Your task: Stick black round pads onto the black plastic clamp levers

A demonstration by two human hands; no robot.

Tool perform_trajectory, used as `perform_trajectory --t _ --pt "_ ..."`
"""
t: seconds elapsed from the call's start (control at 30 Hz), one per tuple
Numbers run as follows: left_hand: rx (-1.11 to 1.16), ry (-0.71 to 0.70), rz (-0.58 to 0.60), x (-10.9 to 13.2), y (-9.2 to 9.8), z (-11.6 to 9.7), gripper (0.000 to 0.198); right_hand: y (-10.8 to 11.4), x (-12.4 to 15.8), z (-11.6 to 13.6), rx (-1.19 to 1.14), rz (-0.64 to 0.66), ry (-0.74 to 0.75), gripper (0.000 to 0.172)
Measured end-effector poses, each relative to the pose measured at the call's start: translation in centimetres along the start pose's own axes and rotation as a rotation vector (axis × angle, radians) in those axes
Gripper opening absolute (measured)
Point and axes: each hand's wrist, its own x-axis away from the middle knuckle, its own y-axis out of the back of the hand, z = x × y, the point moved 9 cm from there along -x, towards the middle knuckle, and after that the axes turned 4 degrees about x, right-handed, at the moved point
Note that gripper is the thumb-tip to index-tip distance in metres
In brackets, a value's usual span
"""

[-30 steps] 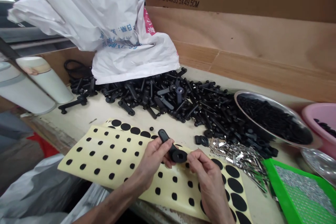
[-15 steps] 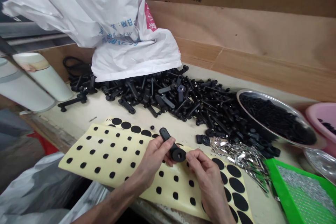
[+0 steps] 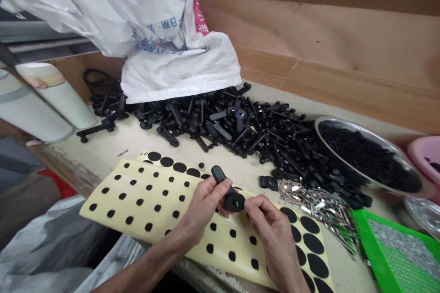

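Note:
My left hand (image 3: 206, 201) grips a black crank handle (image 3: 227, 190) between thumb and fingers. Its narrow arm points up and to the left. The round end, with a hole in its middle, faces me. At the edge of that round end, my right hand (image 3: 270, 226) pinches with thumb and forefinger; its other fingers are curled. Beneath both hands lies a pale yellow sticker sheet (image 3: 137, 215) with rows of small black pads. Another sheet under it carries larger black discs (image 3: 311, 243). A small black piece (image 3: 201, 165) rests on the table behind the sheets.
Many black handles (image 3: 220, 123) are heaped beneath a white sack (image 3: 182, 68). To the right are metal clips (image 3: 316, 201), a steel bowl (image 3: 366, 130) of black parts, a green tray (image 3: 364, 229) and a pink basin (image 3: 422, 153). Two pale bottles (image 3: 57, 96) stand left.
The view has shifted slightly. Both hands stay at the round end of the crank handle, and its face has turned a little, showing the hole more plainly.

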Motion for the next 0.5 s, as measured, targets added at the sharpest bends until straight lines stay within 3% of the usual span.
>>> perform_trajectory --t 0.5 --pt "0.018 0.009 0.006 -0.1 0.1 0.2 0.031 0.1 -0.2 -0.9 0.023 0.022 -0.035 0.031"
